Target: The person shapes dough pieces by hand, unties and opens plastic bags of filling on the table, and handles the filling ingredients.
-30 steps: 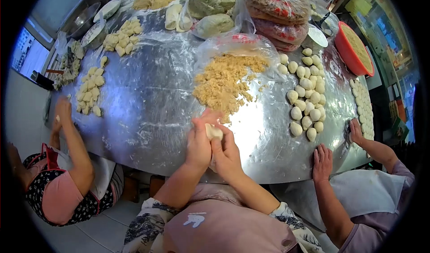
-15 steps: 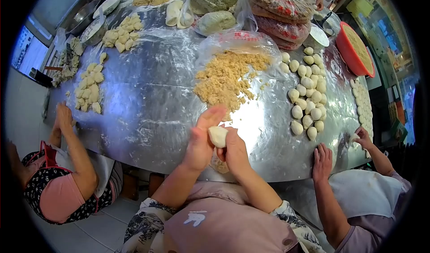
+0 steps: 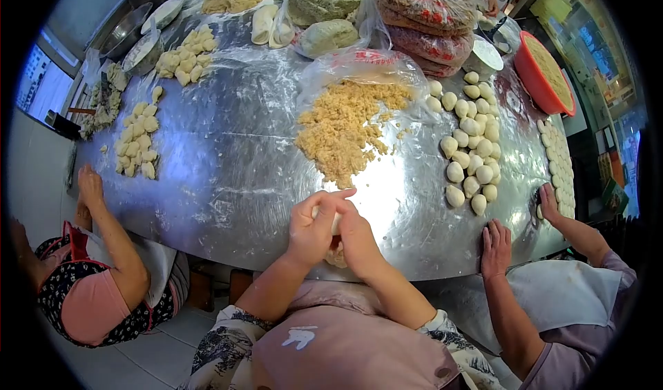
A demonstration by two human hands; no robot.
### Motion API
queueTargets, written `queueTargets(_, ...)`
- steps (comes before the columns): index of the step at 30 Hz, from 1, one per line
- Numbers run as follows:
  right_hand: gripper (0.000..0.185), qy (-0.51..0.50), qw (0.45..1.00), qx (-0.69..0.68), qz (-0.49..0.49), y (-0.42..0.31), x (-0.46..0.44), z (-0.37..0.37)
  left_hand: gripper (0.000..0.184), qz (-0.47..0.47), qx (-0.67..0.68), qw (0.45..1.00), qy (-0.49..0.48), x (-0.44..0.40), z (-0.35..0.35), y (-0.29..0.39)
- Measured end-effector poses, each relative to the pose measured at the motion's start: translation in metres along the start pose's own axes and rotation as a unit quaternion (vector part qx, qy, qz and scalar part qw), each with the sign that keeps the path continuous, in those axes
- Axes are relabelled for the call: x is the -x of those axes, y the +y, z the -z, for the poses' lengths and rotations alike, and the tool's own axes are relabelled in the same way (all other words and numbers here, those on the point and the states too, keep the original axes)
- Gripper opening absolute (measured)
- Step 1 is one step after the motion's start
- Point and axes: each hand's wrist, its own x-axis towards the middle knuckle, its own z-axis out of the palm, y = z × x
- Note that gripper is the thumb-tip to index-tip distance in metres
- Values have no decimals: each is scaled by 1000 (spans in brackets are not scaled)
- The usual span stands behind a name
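Close to the table's front edge, my left hand point(image 3: 310, 230) and my right hand point(image 3: 356, 237) are cupped together around a white dough ball point(image 3: 336, 223). Fingers cover most of the ball, and only slivers of it show. Just beyond my fingertips lies a heap of crumbly golden filling point(image 3: 342, 131), spilling from a clear plastic bag point(image 3: 373, 62). A small pale brown lump point(image 3: 336, 257) shows beneath my hands at the edge, partly hidden. To the right stand rows of rounded dough balls point(image 3: 469, 141).
Cut dough pieces point(image 3: 136, 141) lie at left near a co-worker's hands point(image 3: 90, 186). Another co-worker's hand point(image 3: 496, 248) rests at the right edge, beside flattened discs point(image 3: 558, 159). Filled bags point(image 3: 425, 17) and a red basin point(image 3: 542, 76) stand at the back.
My hands have closed over the dough ball, which showed plainly between them before. The right co-worker's far hand has moved to lie flat by the discs.
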Motion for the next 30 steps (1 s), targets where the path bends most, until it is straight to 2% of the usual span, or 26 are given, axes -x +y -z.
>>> queueTargets(1, 59, 54, 990, 76, 104, 6, -5, -9, 60, -2, -8, 1000, 5, -2, 1, 2)
queueTargets(2, 61, 70, 988, 82, 113, 4, -6, -9, 59, -4, -16, 1000, 11, -4, 1, 4)
queueTargets(3, 62, 85, 985, 88, 122, 2, -7, -9, 59, -12, 89, 995, 46, -6, -5, 5)
queueTargets(4, 66, 62, 997, 23, 36, -10, -3, -1, 58, -18, 194, 978, 80, -7, -16, 6)
queueTargets(5, 70, 39, 997, -42, -51, -17, 0, 5, 58, 1, 201, 977, 72, -6, -17, 8)
queueTargets(6, 65, 7, 994, -59, -86, -17, 1, 8, 58, 20, 209, 976, 64, -5, -18, 9)
queueTargets(7, 61, -25, 990, -76, -121, -17, 2, 11, 58, 60, 119, 991, 14, -2, -7, 13)
queueTargets(9, 55, -62, 983, -81, -150, -11, 2, 15, 59, 56, 59, 997, -7, -3, -2, 4)
queueTargets(10, 56, -11, 1000, -1, -26, -8, 0, 9, 59, 53, 29, 998, -17, -3, 0, 0)
queueTargets(11, 56, 39, 991, 79, 99, -5, -4, -4, 59, 62, 45, 997, 0, -4, 1, 0)
queueTargets(13, 58, 83, 973, 127, 173, -3, -4, -9, 61, 59, 107, 992, 29, -5, 0, 2)
queueTargets(15, 59, 60, 994, 50, 75, -4, 1, 1, 67, 33, 199, 978, 54, -5, -12, 8)
queueTargets(17, 61, 21, 997, -60, -31, -9, 2, 14, 78, -62, 230, 965, 115, -13, -28, 2)
queueTargets(18, 61, -3, 989, -124, -84, -11, 2, 20, 76, -13, 149, 987, 60, -9, -22, 2)
queueTargets(19, 61, -55, 981, -117, -142, -9, 2, 25, 74, 34, 67, 997, 4, -2, -9, 4)
queueTargets(20, 61, -49, 989, -81, -115, -9, 3, 24, 72, 81, -16, 995, -52, 2, -2, 5)
queueTargets(21, 60, -44, 994, -45, -89, -10, 6, 19, 66, 22, 0, 999, -35, -2, -4, -5)
queueTargets(22, 60, -39, 997, -9, -62, -12, 8, 14, 64, 41, 9, 999, -20, -2, -3, -10)
queueTargets(23, 59, -12, 997, 33, 70, -17, 4, 6, 62, 61, 19, 998, -3, -2, -1, -11)
queueTargets(24, 58, 7, 995, 58, 79, -13, 4, 7, 61, 80, 28, 996, 14, -1, -1, -12)
queueTargets(26, 57, 48, 988, 107, 98, -2, 6, 8, 58, 59, 142, 988, -5, -1, -5, -11)
queueTargets(27, 56, 26, 998, 44, 40, -4, 6, 12, 57, 48, 199, 979, -13, 1, -7, -10)
queueTargets(29, 54, -17, 994, -83, -76, -13, 9, 23, 57, 61, 82, 995, -15, 5, -9, -5)
queueTargets(30, 54, -16, 995, -77, -61, -15, 10, 21, 52, 28, 37, 998, -41, 2, -6, -8)
